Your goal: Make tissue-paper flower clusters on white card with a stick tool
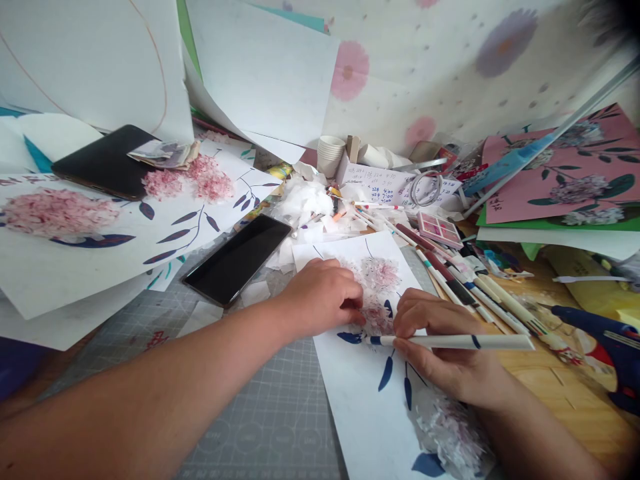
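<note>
My right hand grips a white marker pen with a blue band, held nearly level. Its tip meets a dark blue painted leaf on a white sheet. My left hand lies on the same sheet, fingers curled at the edge of a pink-and-white paper-petal flower; what its fingertips pinch, if anything, is hidden. Lower on the sheet are more blue leaves and another petal flower, partly behind my right forearm.
A grey cutting mat lies underneath. Left stand a black phone and a finished-looking flower sheet. Behind are white scraps, paper cups and several markers. A blue glue gun lies right, below a pink flower picture.
</note>
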`<control>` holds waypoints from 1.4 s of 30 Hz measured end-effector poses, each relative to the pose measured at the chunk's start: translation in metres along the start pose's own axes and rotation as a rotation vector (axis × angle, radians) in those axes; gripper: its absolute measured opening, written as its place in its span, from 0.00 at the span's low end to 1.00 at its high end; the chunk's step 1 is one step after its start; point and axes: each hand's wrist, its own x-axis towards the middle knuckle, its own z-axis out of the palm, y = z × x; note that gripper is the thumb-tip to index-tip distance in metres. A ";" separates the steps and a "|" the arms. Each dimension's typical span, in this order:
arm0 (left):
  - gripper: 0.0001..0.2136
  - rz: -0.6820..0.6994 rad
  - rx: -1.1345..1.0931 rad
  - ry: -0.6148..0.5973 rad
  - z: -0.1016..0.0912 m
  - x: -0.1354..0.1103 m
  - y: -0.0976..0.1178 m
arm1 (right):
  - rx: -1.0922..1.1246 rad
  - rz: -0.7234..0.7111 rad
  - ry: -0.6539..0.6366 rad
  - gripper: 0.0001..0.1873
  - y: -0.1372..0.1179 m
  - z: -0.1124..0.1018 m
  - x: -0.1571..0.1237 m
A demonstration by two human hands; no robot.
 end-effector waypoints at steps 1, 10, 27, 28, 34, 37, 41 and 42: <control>0.10 0.004 0.004 0.001 0.000 0.000 0.000 | -0.009 0.002 0.007 0.05 0.000 0.000 0.000; 0.10 0.002 0.006 0.001 -0.001 -0.001 0.001 | -0.012 -0.005 0.008 0.06 0.001 -0.001 -0.001; 0.10 -0.001 -0.004 -0.004 0.000 -0.001 0.000 | -0.054 -0.023 0.029 0.06 -0.001 0.000 0.001; 0.10 -0.004 -0.008 -0.004 0.000 -0.001 0.000 | -0.046 -0.028 0.017 0.06 -0.002 0.001 0.001; 0.10 -0.001 -0.001 0.002 0.000 -0.001 0.000 | -0.065 -0.016 0.037 0.06 0.000 0.000 0.000; 0.10 0.001 -0.009 0.003 0.000 -0.001 -0.001 | -0.047 -0.018 0.028 0.06 0.000 0.000 0.000; 0.10 0.001 -0.016 0.002 0.000 0.000 -0.001 | -0.048 -0.027 0.003 0.06 -0.002 0.001 0.001; 0.10 0.000 -0.011 0.003 0.000 0.000 -0.001 | -0.056 -0.022 0.013 0.06 -0.002 0.001 0.001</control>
